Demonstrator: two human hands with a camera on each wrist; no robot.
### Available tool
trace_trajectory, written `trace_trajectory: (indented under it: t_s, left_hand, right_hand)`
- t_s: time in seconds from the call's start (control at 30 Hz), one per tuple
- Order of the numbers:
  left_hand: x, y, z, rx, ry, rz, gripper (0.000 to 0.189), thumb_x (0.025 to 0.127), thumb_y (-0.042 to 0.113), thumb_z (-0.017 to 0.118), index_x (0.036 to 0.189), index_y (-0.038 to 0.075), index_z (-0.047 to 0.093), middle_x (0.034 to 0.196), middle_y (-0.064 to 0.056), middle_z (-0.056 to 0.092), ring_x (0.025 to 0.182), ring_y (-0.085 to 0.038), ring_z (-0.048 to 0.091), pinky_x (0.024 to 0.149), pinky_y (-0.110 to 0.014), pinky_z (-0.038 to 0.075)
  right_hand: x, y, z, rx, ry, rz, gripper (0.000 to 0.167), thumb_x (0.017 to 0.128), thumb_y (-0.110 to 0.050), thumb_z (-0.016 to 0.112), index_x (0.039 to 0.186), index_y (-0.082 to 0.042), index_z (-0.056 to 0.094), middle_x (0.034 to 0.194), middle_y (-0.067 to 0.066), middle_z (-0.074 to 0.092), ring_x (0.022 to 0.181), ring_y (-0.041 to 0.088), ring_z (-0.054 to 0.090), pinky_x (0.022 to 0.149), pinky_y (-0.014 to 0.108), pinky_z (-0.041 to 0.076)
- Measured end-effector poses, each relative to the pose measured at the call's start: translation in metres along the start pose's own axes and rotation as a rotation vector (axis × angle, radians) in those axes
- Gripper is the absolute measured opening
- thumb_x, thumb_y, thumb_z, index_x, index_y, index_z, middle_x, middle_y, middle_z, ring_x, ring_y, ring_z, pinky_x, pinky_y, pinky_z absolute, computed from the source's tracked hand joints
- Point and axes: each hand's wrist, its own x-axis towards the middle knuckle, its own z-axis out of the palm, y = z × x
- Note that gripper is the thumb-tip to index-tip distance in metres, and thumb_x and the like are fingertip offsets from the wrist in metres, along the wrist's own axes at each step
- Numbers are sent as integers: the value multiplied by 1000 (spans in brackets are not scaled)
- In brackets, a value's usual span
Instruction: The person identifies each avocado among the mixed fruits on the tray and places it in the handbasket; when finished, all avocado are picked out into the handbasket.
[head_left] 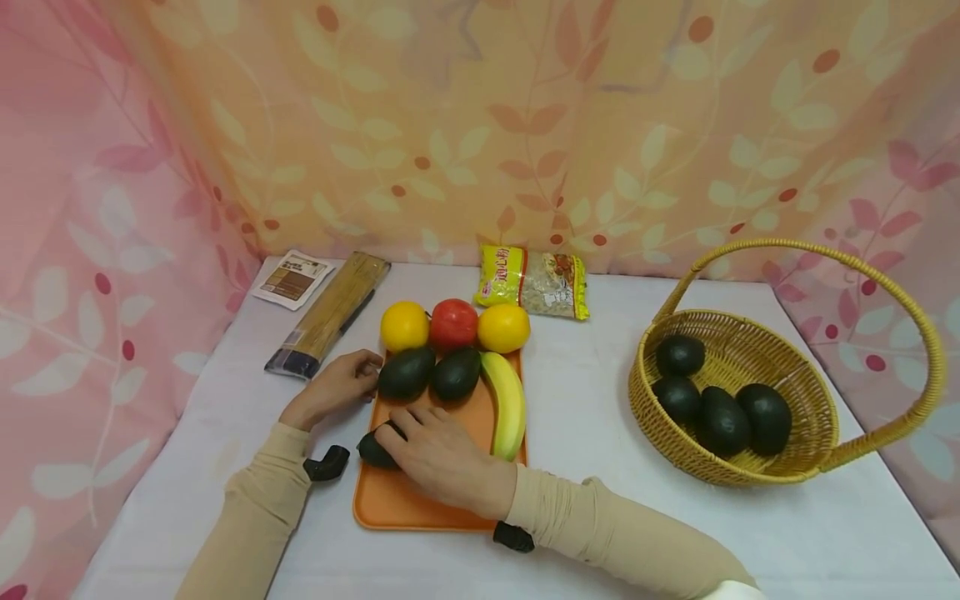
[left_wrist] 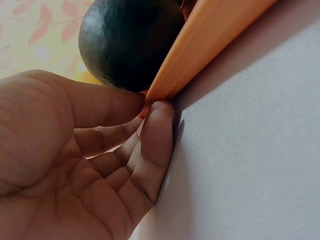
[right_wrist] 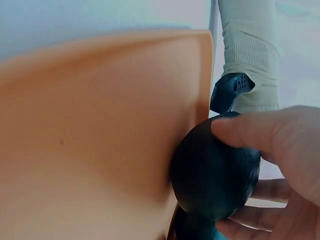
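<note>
My left hand pinches the left rim of an orange tray between thumb and fingers, as the left wrist view shows. With my right hand I grip a dark avocado at the tray's left side. Whether its underside touches the tray I cannot tell. Two more avocados, one on the left and one on the right, lie side by side on the tray. Right of them is a banana. Along the far end sit a red fruit and two yellow fruits.
A wicker basket with a tall handle stands at the right, holding several avocados. Behind the tray lies a yellow food packet. At the back left are a pack of dry noodles and a white-and-brown sachet.
</note>
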Motion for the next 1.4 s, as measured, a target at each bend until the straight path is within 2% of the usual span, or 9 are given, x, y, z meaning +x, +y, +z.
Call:
trace_trajectory:
  t_s: [0.27,0.33,0.4,0.6,0.77,0.9,1.03,1.2,1.4]
  left_hand:
    - [0,-2,1,-17,-2,-4,34,93,4,50,124,-8,53,90,-16,65,72,-15,60,68,-27,52]
    - [0,-3,2,-17,-2,-2,34,92,4,49,124,-8,53,90,-16,65,72,-14,60,68,-27,51]
    - [1,-2,3,-18,-2,1,34,92,4,49,123,-8,53,89,-15,64,71,-14,60,68,-27,51]
    - [4,1,3,-4,-1,14,33,91,3,48,122,-9,53,88,-15,64,70,-14,59,68,-27,50]
    - [5,5,1,28,-3,26,34,91,4,49,121,-9,54,88,-16,66,69,-14,59,70,-28,49]
    - [6,6,0,40,-3,20,33,91,4,49,121,-9,54,87,-15,66,68,-13,59,70,-27,48]
    - [6,6,0,34,-1,15,33,92,4,50,122,-9,54,87,-15,65,67,-12,59,69,-26,48]
    - [5,5,-1,29,-3,5,34,92,5,50,123,-9,53,90,-16,66,68,-13,60,69,-26,49]
    - [1,0,-1,48,2,0,34,92,5,48,123,-8,54,87,-12,65,69,-14,59,75,-29,47]
  right_hand:
    - [-4,7,-7,82,-107,43,46,84,-33,74,120,-17,51,108,1,58,90,17,58,82,27,51]
    - [-7,14,-12,112,-110,68,49,82,-35,75,121,-17,51,110,2,58,91,18,58,83,28,51]
    - [-13,24,-18,138,-76,98,52,80,-34,77,122,-18,51,114,2,59,94,19,59,86,30,51]
    - [-44,73,-49,164,105,221,52,76,-28,80,119,-12,54,115,7,60,98,22,61,86,34,54]
    - [-86,122,-79,133,193,393,54,76,-26,79,120,-8,53,116,12,60,98,26,61,80,40,55]
    - [-123,155,-102,96,207,550,60,75,-22,80,122,-2,50,116,19,59,95,32,61,76,48,55]
    - [-154,177,-122,74,181,700,63,76,-18,79,126,0,46,117,24,55,92,38,58,76,57,52]
    - [-187,204,-137,78,139,832,64,78,-17,75,129,3,42,122,30,49,99,45,52,82,64,45]
    - [-211,235,-141,117,-27,956,70,80,-19,72,133,7,35,117,39,44,88,52,51,77,68,43]
